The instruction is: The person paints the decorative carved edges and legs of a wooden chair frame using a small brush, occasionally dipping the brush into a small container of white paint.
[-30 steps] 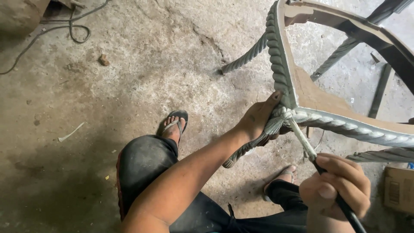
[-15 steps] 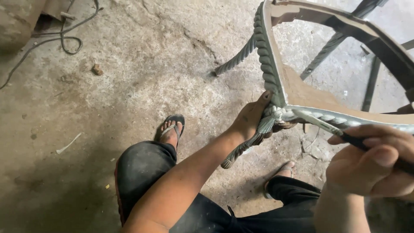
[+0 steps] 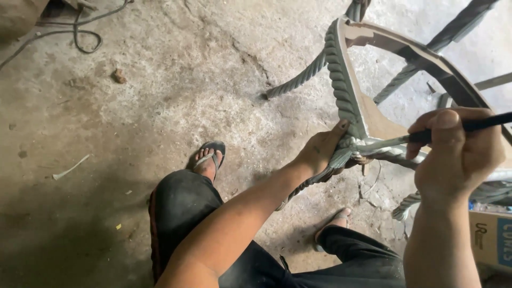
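- While the left hand [image 3: 325, 152] clamps the corner joint of the grey twisted-rope-pattern chair frame [image 3: 341, 90], the right hand [image 3: 456, 154] is closed around a thin black-handled paintbrush [image 3: 426, 137], thumb on top.
- Hands sit near each other but apart; the brush tip bridges the gap, touching the frame corner just right of the left-hand fingers.
- Frame is tipped over on the cracked concrete floor [image 3: 176, 96], legs pointing up and away beyond both hands.
- Progress, as a judgement: twisted rails and legs above the left hand already look coated grey; the flat inner panel right of that hand is bare tan, so it seems unpainted. Work looks partway, with the joint area in hand now.
- Below the left forearm: a dark trouser knee [image 3: 184, 208] and a sandalled foot [image 3: 209, 157].
- Far left of the hands, a dark cable [image 3: 80, 37] lies looped on the floor; a cardboard box [image 3: 490, 237] sits just below the right wrist.
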